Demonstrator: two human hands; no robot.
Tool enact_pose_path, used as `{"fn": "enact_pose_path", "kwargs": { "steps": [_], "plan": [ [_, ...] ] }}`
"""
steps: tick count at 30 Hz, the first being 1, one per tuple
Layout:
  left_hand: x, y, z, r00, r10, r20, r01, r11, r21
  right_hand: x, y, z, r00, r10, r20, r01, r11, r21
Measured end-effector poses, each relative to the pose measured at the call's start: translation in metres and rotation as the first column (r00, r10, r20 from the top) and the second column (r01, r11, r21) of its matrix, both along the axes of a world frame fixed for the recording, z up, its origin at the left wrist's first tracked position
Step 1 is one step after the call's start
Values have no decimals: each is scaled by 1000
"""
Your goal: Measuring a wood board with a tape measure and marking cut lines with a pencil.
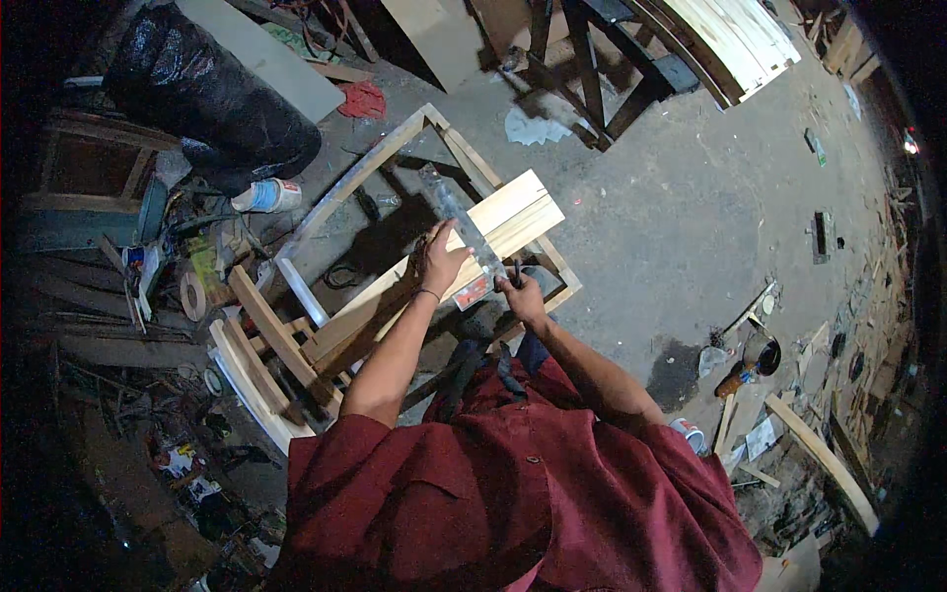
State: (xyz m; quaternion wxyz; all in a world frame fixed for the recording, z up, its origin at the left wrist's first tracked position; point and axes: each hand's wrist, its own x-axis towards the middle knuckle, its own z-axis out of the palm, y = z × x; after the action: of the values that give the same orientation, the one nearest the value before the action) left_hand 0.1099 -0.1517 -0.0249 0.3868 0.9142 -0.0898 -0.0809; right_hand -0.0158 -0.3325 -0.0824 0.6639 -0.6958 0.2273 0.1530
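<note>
Two pale wooden boards (pixel 521 214) lie side by side, running diagonally in front of me. Across them rests the metal blade of a square (pixel 460 214), with a red and silver stock (pixel 473 293) by the boards' near edge. My left hand (pixel 442 265) presses on the blade and the boards with fingers spread. My right hand (pixel 521 293) is at the blade's near end and grips a dark, slim marking tool, its exact kind unclear. Beneath and beyond the boards, a wooden frame (pixel 370 169) lies on the floor.
Wooden pieces (pixel 270 333) stand at the left near a roll of tape (pixel 193 296) and a white bucket (pixel 277 195). A dark trestle (pixel 592 74) carries planks (pixel 732 44) at the top right. Offcuts and a curved wooden strip (pixel 821 459) lie at the right.
</note>
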Motion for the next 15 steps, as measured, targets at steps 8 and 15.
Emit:
{"fn": "enact_pose_path", "kwargs": {
  "steps": [8, 15],
  "plan": [
    [1, 3, -7, 1000, -5, 1, 5, 999, 38, 0, 4, -13, 1000, -26, 6, 26, 998, 56],
    [-1, 0, 4, 1000, -5, 17, 5, 1000, 31, 0, 2, -9, 998, -11, -67, 13, 999, 36]
  ]
}}
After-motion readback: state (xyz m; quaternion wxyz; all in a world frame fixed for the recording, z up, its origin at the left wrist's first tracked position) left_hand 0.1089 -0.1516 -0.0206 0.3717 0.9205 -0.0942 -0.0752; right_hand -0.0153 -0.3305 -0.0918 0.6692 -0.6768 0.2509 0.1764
